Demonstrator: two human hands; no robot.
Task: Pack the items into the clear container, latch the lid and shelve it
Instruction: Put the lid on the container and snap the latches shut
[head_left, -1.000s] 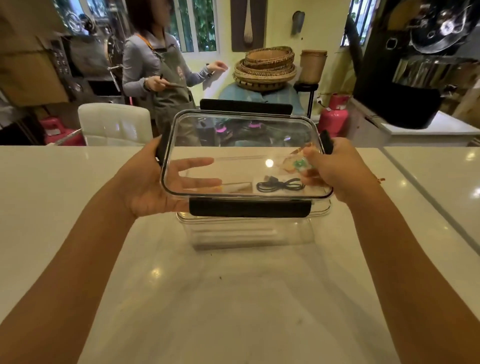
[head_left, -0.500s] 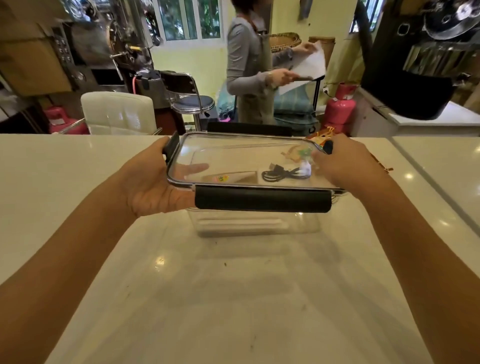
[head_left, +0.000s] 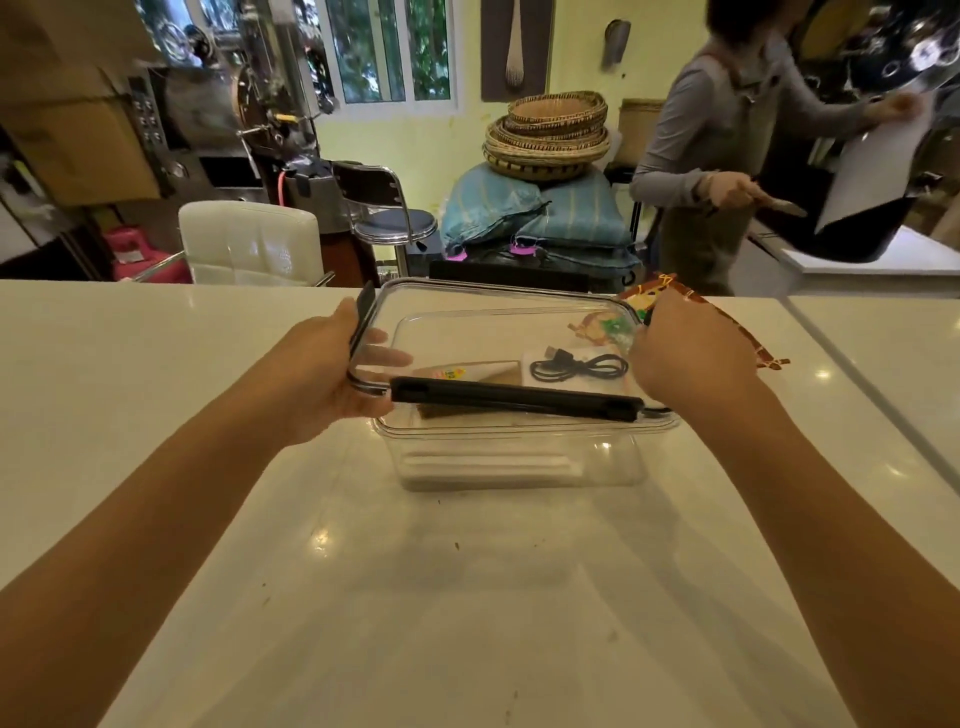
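A clear plastic container (head_left: 519, 462) stands on the white counter (head_left: 156, 374). Just above its rim hangs the clear lid (head_left: 483, 332) with black latch bars, slightly tilted, its left side higher. My left hand (head_left: 317, 384) grips the lid's left edge, fingers underneath. My right hand (head_left: 691, 353) holds the lid's right edge. Through the lid I see a coiled black cable (head_left: 579, 366), a brown flat packet (head_left: 467, 376) and a small orange and green item (head_left: 605, 330).
A giraffe-patterned thing (head_left: 727, 325) lies on the counter behind my right hand. Beyond the counter are a white chair (head_left: 249, 239), a black stool (head_left: 389, 218), stacked woven baskets (head_left: 550, 135) and a person (head_left: 727, 156) holding paper.
The lid has come down from a raised, tilted position to just over the container's rim. Both hands keep their hold. The person in the background walked from left to right.
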